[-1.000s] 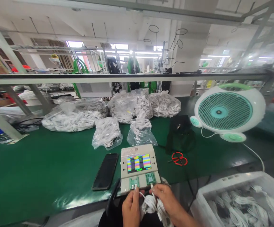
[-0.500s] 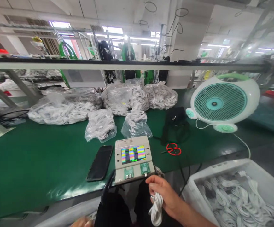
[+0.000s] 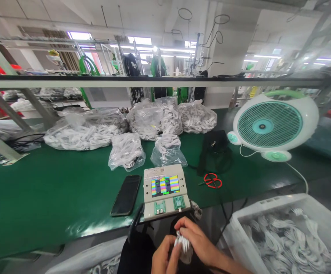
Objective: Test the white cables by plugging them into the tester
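The left hand [image 3: 164, 255] and right hand [image 3: 199, 240] pinch a coiled cable [image 3: 186, 245]; beyond them sits a device [image 3: 165, 185] reading PASS.

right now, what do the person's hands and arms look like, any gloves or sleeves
No glove shows on the left hand or the right hand. The right forearm is bare, with no sleeve or watch in view. The left forearm is out of frame, so its sleeve cannot be judged.

Left hand [image 3: 167, 255] — cut off below — partly hides the white cable [image 3: 185, 245].
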Demonstrator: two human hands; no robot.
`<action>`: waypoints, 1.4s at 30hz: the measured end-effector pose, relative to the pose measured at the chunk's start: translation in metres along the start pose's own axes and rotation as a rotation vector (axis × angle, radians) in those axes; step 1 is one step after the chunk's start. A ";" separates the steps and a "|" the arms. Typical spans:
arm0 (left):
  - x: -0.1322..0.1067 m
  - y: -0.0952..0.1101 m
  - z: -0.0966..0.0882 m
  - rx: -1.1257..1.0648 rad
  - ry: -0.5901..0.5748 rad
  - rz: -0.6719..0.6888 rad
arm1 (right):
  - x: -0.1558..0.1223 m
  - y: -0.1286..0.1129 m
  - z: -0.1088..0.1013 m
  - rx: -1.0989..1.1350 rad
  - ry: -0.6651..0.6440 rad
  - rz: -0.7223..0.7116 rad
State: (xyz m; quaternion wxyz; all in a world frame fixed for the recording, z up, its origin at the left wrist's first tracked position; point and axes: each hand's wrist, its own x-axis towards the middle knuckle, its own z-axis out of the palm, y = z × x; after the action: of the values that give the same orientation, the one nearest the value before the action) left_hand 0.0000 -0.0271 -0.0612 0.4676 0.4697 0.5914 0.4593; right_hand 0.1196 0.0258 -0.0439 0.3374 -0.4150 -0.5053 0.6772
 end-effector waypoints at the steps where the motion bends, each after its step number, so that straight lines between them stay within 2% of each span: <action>1: 0.004 -0.004 -0.003 -0.102 -0.022 -0.062 | -0.001 -0.001 -0.006 -0.080 -0.034 -0.022; 3: 0.011 -0.012 -0.007 -0.300 -0.039 -0.153 | -0.001 -0.003 -0.015 -0.113 -0.115 0.000; 5: 0.018 -0.020 -0.008 -0.410 -0.013 -0.163 | -0.002 -0.005 -0.019 -0.136 -0.170 0.012; 10: 0.030 -0.037 -0.003 -0.476 0.012 -0.135 | -0.004 -0.009 -0.016 -0.565 -0.224 -0.299; 12: 0.032 -0.040 -0.001 -0.422 0.002 -0.100 | -0.002 -0.007 -0.015 -0.612 -0.168 -0.310; 14: 0.034 -0.040 0.003 -0.350 0.012 -0.067 | 0.005 0.001 -0.014 -0.553 -0.016 -0.230; 16: 0.035 -0.038 0.006 -0.301 0.034 -0.059 | 0.013 0.011 -0.014 -0.395 0.118 -0.121; 18: 0.037 -0.034 0.009 -0.275 0.059 -0.062 | 0.022 0.021 -0.014 -0.241 0.182 -0.032; 21: 0.039 -0.030 0.010 -0.284 0.072 -0.072 | 0.031 0.026 -0.015 -0.137 0.219 0.040; 24: 0.042 -0.028 0.007 -0.342 0.060 -0.121 | 0.035 0.021 -0.014 -0.107 0.246 0.053; 27: 0.044 -0.026 -0.001 -0.335 -0.003 -0.140 | 0.036 0.016 -0.012 -0.060 0.258 0.065; 30: 0.046 -0.018 -0.011 -0.233 -0.077 -0.121 | 0.037 0.016 -0.009 0.003 0.287 0.081; 34: 0.049 -0.004 -0.023 -0.119 -0.189 -0.062 | 0.040 0.018 -0.005 0.218 0.320 0.154; 36: 0.049 -0.004 -0.026 -0.090 -0.142 -0.047 | 0.040 0.016 -0.005 0.225 0.317 0.157; 38: 0.049 -0.009 -0.027 -0.075 -0.028 -0.047 | 0.039 0.012 -0.010 0.124 0.281 0.137; 40: 0.049 -0.016 -0.027 -0.068 0.081 -0.061 | 0.034 0.007 -0.018 -0.018 0.167 0.141; 42: 0.050 -0.022 -0.026 -0.062 0.131 -0.074 | 0.025 -0.001 -0.030 -0.135 0.028 0.176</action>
State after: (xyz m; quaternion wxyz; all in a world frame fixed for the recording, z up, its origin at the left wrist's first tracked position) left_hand -0.0349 0.0168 -0.0854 0.4587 0.4017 0.6231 0.4898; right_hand 0.1359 0.0600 -0.0524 0.2550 -0.4890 -0.5067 0.6626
